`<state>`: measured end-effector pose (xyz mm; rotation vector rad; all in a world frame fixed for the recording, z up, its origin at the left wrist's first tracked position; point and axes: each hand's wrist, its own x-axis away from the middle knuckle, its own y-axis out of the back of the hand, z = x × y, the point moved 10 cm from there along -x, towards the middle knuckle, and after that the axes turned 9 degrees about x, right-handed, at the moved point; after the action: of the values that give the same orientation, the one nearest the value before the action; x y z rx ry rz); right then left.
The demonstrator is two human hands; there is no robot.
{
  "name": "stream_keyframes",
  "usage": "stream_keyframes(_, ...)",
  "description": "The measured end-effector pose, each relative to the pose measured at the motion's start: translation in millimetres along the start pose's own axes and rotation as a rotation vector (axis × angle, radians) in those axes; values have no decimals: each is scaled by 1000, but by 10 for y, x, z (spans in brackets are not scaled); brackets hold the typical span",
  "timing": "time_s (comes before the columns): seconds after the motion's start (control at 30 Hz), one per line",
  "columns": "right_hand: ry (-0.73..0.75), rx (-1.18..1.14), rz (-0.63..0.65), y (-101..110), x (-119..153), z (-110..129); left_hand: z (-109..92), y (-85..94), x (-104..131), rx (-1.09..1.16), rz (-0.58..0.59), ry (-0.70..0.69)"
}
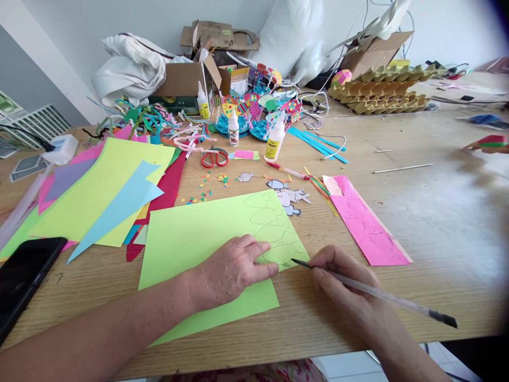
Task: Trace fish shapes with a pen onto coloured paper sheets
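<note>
My left hand (237, 268) lies on a lime-green sheet of paper (178, 249), its thumb and forefinger spread beside pencil-thin fish outlines (270, 216) along the right edge. A pen (392, 298) with a clear barrel and black ends is held in my right hand (345, 281). Its dark tip meets the lowest outline, near the sheet's right edge. Just beyond the paper are small cut-out paper fish (293, 196), some of them partly under the sheet's edge. To the right lies a pink paper strip (368, 225) with faint drawn outlines.
Coloured paper sheets (99, 180) and a black phone (27, 276) lie at left. Behind are red-handled scissors (214, 157), a glue bottle (275, 139), bright fish decorations (258, 109), cardboard boxes (181, 79) and egg trays (382, 87). Another person's hand (497, 148) shows at far right.
</note>
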<state>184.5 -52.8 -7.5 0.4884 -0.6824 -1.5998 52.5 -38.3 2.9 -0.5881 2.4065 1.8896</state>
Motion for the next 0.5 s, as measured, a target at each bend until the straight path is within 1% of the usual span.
stream_keyframes(0.07,23,1,27,1,-53,45,0,-9,3,-6,4,-1)
stream_keyframes(0.17,51,16,48,-51,-131,92,4,-20,2,-15,22,9)
stream_keyframes(0.3,86,90,15,-132,-156,126,6,-15,-9,-18,41,20)
stream_keyframes(0.4,110,167,-18,-147,-128,144,11,-21,-14,-19,56,27)
stream_keyframes(0.5,106,197,-26,-138,-118,133,15,-30,-12,-10,54,26)
